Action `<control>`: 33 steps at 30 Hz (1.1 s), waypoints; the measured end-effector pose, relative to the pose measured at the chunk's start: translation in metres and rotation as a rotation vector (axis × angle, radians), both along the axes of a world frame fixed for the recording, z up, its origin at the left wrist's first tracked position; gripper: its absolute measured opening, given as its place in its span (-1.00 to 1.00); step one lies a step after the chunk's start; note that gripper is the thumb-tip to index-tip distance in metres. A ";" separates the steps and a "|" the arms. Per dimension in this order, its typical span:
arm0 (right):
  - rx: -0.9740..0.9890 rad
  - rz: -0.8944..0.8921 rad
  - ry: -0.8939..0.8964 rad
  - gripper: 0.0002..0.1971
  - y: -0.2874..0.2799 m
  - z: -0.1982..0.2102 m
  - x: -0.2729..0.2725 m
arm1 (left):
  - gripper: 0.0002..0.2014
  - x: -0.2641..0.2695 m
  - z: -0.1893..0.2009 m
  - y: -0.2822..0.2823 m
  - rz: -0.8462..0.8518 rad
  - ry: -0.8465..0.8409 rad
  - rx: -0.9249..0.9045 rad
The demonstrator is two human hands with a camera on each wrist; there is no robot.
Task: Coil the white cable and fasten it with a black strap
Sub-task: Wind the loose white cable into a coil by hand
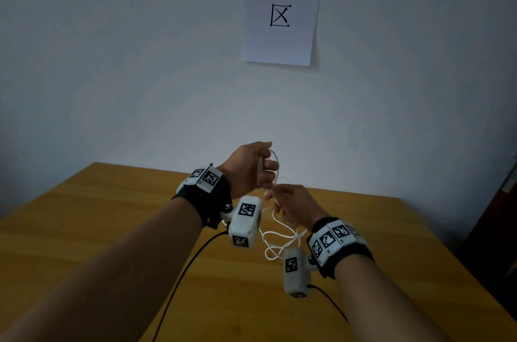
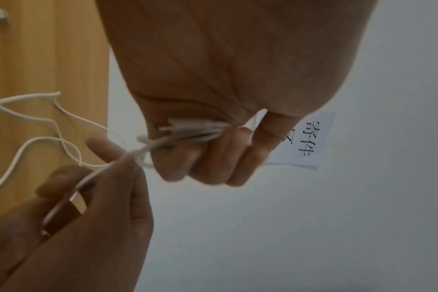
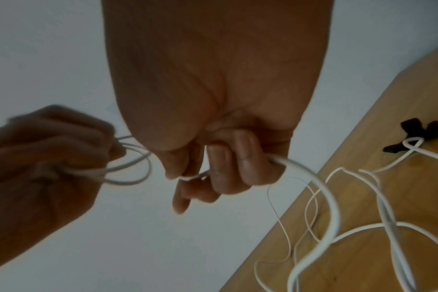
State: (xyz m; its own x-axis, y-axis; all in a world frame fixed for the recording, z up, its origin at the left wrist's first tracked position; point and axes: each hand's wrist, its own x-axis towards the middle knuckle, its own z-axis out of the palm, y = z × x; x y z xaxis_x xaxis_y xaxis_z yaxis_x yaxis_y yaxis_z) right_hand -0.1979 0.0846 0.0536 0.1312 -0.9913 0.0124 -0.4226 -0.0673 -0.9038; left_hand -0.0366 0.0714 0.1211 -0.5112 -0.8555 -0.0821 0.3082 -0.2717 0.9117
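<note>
My left hand [image 1: 260,171] is raised above the wooden table [image 1: 112,229], its fingers curled round a few gathered loops of the thin white cable [image 2: 193,131], a plug end among them. Just below and to its right, my right hand [image 1: 282,201] grips the same cable [image 3: 323,189] with curled fingers, thumb and forefinger pinching the strand close to the left fist. The slack hangs between my wrists in loose tangled loops [image 1: 279,241] down onto the table. The black strap [image 3: 419,134] lies on the table with a turn of cable across it, seen only in the right wrist view.
A white paper sign [image 1: 282,6] with printed characters hangs on the pale wall behind the table. Black leads [image 1: 184,271] run from the wrist cameras across the tabletop toward me. A dark piece of furniture [image 1: 498,229] stands past the table's right edge.
</note>
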 end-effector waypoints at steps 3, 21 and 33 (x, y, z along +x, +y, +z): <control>0.061 0.092 0.027 -0.73 0.006 0.006 0.009 | -0.73 -0.005 0.002 0.004 0.052 0.015 -0.047; 0.110 0.187 0.151 -0.75 0.023 0.026 0.021 | -0.37 -0.013 -0.023 0.008 0.171 -1.302 -0.700; -0.087 0.044 0.171 -0.80 0.022 0.023 0.007 | -0.09 -0.008 -0.025 0.005 0.042 -1.554 -0.925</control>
State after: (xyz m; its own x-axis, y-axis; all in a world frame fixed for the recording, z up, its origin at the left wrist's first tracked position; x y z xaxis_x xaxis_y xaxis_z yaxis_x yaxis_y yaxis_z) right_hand -0.1911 0.1064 0.0768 0.1819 -0.9807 0.0717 -0.5642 -0.1638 -0.8093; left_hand -0.0442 0.0766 0.0964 -0.4197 -0.9065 0.0464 -0.8891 0.4209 0.1798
